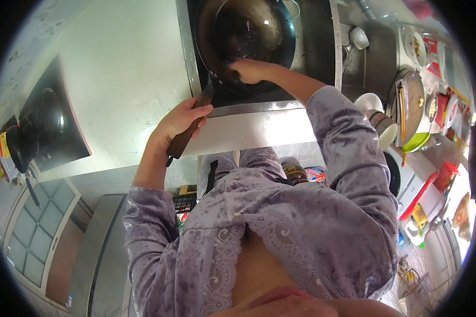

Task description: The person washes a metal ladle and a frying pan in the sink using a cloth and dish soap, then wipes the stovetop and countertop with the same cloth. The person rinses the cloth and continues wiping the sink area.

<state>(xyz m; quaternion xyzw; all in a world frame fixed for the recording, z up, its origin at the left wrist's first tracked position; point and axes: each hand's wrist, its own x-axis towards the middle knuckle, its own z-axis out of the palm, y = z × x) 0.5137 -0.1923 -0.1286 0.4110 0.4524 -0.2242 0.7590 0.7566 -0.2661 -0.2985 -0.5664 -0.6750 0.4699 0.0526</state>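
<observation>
A dark, round wok (258,31) sits in a metal-rimmed recess (317,43) before me, its inside wet and shiny. My left hand (182,119) grips its brown wooden handle (186,136), which points down towards my body. Over the near inner side of the wok, my right hand (250,71) is bent with its fingers curled down. Blur and shadow hide those fingertips, so I cannot tell if they hold anything. A wire loop (293,8) is fixed at the wok's far rim.
To the right, a steel sink basin (377,59) holds a pale ladle-like utensil (359,38). Stacked bowls (380,125), a round cutting board (412,103) and a dish of food (416,47) crowd that side. A dark cooktop (57,123) lies left on the pale counter (127,59).
</observation>
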